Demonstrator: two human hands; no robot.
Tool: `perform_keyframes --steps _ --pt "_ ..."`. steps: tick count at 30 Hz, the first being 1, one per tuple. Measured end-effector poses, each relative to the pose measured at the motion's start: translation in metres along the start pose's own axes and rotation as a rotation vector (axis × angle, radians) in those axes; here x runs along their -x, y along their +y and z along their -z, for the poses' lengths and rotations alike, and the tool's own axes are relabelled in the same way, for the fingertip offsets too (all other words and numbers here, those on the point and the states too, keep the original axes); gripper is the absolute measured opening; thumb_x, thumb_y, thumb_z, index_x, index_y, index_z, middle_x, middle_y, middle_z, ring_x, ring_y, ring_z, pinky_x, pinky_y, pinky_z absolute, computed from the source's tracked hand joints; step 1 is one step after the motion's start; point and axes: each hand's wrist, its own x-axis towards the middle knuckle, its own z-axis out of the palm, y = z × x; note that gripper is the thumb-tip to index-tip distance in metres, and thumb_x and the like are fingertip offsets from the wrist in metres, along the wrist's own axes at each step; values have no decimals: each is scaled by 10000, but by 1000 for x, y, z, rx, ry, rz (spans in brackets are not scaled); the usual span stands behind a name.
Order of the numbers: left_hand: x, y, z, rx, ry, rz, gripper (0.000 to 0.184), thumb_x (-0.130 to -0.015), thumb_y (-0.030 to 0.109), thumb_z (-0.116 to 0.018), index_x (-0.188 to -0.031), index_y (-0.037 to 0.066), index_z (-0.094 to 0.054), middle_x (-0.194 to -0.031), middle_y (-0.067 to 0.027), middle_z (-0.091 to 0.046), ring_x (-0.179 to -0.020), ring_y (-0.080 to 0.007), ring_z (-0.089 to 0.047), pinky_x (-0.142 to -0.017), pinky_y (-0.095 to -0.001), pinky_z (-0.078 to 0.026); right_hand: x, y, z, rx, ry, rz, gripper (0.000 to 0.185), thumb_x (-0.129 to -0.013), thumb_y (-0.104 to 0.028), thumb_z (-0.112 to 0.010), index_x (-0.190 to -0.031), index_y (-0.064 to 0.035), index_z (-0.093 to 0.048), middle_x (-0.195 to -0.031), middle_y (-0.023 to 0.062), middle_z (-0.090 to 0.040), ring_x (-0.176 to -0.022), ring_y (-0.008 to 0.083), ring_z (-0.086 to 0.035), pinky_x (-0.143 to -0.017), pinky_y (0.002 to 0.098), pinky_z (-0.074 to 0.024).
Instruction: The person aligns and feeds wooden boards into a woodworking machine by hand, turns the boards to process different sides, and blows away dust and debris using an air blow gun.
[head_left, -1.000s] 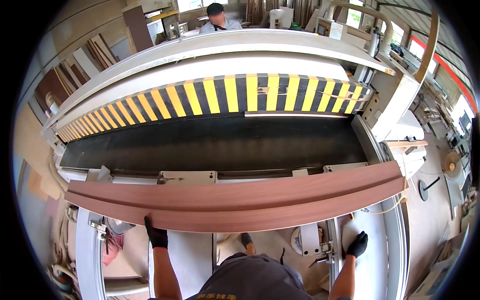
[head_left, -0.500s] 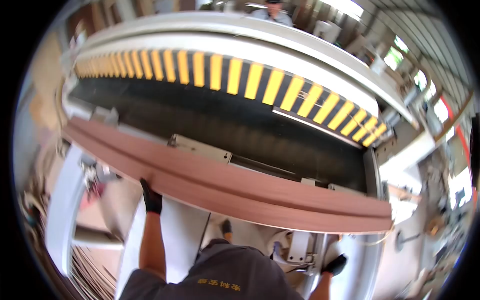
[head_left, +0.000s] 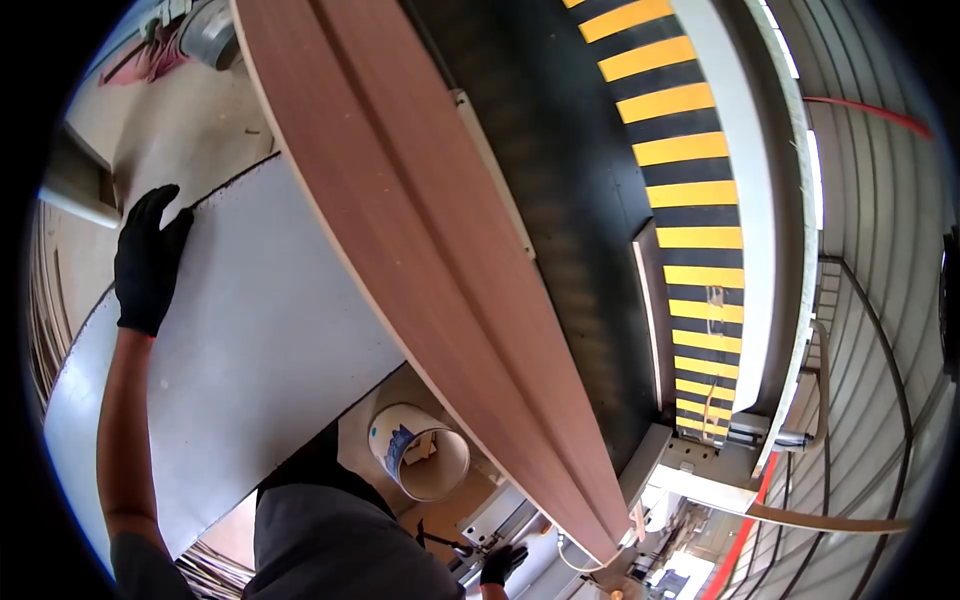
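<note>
With neither hand visibly bracing it, we are risking the board (head_left: pixel 410 300) sliding or tipping if bumped. It is running from the upper left to the lower centre-right. Our left hand (head_left: pixel 148 262) is opening loosely, empty, beside the panel (head_left: pixel 250 300); our right hand's (head_left: pixel 502 563) grip, lower centre, we are not managing to tell.

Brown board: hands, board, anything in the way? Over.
Left hand open, off board. Right hand low, near board's far end. Board alongside black bed. Bucket beside board.
</note>
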Motion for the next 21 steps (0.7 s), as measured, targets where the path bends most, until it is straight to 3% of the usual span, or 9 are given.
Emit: perform_keyframes --steps 5,8,12,14,15,19,21 --pt "4 -11 0 32 53 22 332 -965 229 -673 -1275 112 -651 -1282 -126 -666 -1189 -320 -629 -995 -382 -501 1 3 8 -51 -74 -28 747 -1077 -473 -293 -1586 55 -155 -1664 279 -100 -1551 403 -89 -1264 473 -81" --pt "5 -11 2 26 34 7 327 -969 239 -670 -1274 123 -655 -1281 -113 -671 -1185 -313 -634 -998 -385 -502 -1 6 11 -120 -145 -67 767 -1079 -474 -326 -1604 27 -80 -1698 195 2 -1574 309 16 -1267 434 -9" --pt "4 -9 -1 88 17 66 304 -978 236 -654 -1250 101 -669 -1266 -126 -675 -1186 -309 -633 -1008 -376 -490 1 -5 16 -169 -129 -56 770 -1077 -484 -317 -1603 30 -91 -1694 213 -16 -1570 341 -4 -1265 453 -18" --pt "1 -8 -4 105 16 77 299 -981 242 -651 -1227 74 -679 -1247 -145 -678 -1185 -307 -633 -1020 -368 -477 -8 8 -1 -58 -60 -24 771 -1072 -501 -307 -1596 38 -134 -1684 239 -51 -1561 384 -27 -1260 477 -33" --pt "3 -14 -7 94 23 70 307 -983 244 -651 -1235 71 -678 -1244 -146 -680 -1186 -301 -632 -1024 -368 -475 -22 42 -25 124 10 126 667 -1085 -382 -319 -1573 59 -208 -1640 308 -165 -1534 435 -133 -1252 503 -85" --pt "2 -23 -18 154 40 87 326 -1007 248 -633 -1270 58 -671 -1247 -148 -683 -1200 -278 -625 -1051 -367 -460 1 0 -22 25 113 36 671 -1079 -395 -327 -1557 71 -251 -1625 312 -212 -1524 443 -170 -1252 524 -99" --pt "-2 -42 -27 234 15 71 339 -1032 241 -592 -1296 38 -656 -1290 -150 -666 -1223 -270 -612 -1067 -371 -451 12 -6 -25 82 270 100 642 -1050 -366 -440 -1541 33 -329 -1586 286 -334 -1477 462 -288 -1213 564 -202"
